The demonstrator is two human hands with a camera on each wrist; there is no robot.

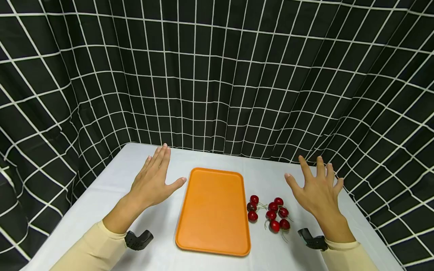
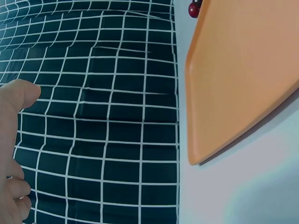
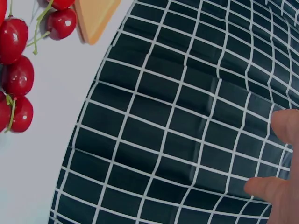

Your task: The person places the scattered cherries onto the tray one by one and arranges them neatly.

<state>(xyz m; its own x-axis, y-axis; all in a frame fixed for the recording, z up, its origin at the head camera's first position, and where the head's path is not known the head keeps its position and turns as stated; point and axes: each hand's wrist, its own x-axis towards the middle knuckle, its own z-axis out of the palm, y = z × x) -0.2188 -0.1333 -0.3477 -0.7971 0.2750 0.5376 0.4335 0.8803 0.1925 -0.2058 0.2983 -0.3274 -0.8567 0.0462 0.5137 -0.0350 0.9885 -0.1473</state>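
An orange rectangular tray (image 1: pixel 214 212) lies flat on the white table, between my two hands. Close to its right edge sit several dark red cherries (image 1: pixel 274 226) with thin green stems, some of them near the tray's rim. My left hand (image 1: pixel 152 184) hovers to the left of the tray, fingers straight and thumb spread toward it, holding nothing. On the other side, my right hand (image 1: pixel 318 192) is raised to the right of the cherries with its fingers spread, touching nothing. In the right wrist view, cherries (image 3: pixel 18 77) show at the upper left beside a corner of the tray (image 3: pixel 96 21).
The white cloth-covered table (image 1: pixel 152 226) ends at a black curtain (image 1: pixel 210 75) with a white grid, which stands behind and along both sides. Each wrist wears a black camera mount, one on the left (image 1: pixel 138 241) and one on the right (image 1: pixel 312 239).
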